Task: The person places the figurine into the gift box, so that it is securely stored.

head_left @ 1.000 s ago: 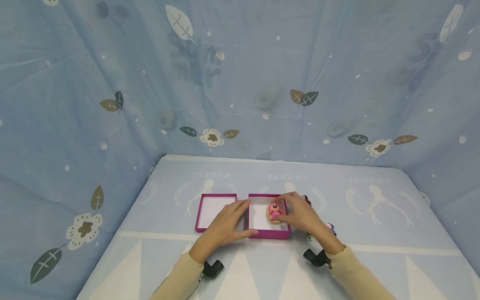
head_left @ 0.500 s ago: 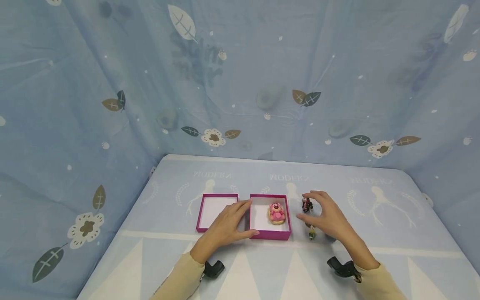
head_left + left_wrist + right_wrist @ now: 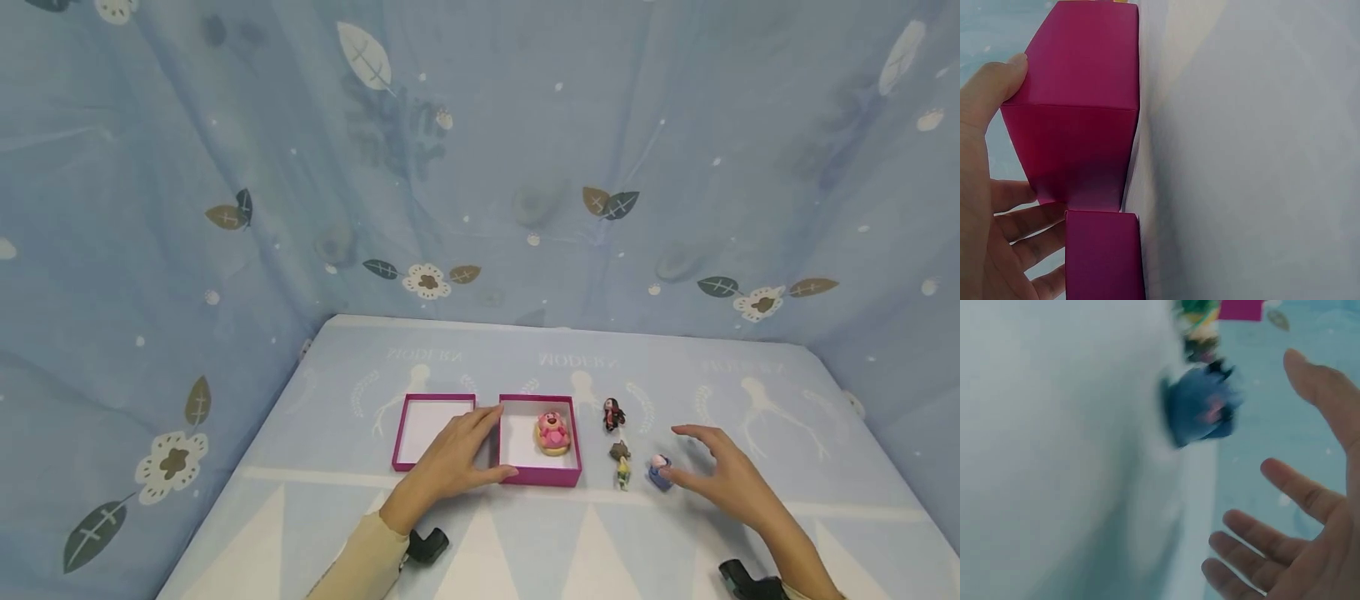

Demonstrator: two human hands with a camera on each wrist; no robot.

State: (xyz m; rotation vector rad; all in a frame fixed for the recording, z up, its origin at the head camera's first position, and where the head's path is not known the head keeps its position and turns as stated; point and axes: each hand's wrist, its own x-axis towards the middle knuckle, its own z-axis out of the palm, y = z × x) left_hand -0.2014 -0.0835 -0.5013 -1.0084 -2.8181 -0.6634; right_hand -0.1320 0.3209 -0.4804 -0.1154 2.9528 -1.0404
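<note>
My left hand (image 3: pixel 452 460) holds the left side of a magenta box (image 3: pixel 542 477), thumb at its near corner and fingers reaching toward the back. A pink bear figurine (image 3: pixel 553 435) sits inside, at the box's right. Over on the right, my right hand (image 3: pixel 726 477) is spread with nothing in it, its thumb tip beside a small blue figurine (image 3: pixel 657 473) in the head view. The right wrist view shows that blue figurine (image 3: pixel 1194 409) blurred, apart from the fingers.
Between box and right hand lie a dark-haired figurine (image 3: pixel 612 414) and a brown-haired one in green and yellow (image 3: pixel 622 471). A shallow magenta tray or lid (image 3: pixel 397 442) with white inside stands left of the box. Patterned blue cloth (image 3: pixel 480 167) hangs behind the table.
My right hand has let go of the bear figurine in the box and moved right, past the two small figurines, to the blue one. The left hand stays at the box.
</note>
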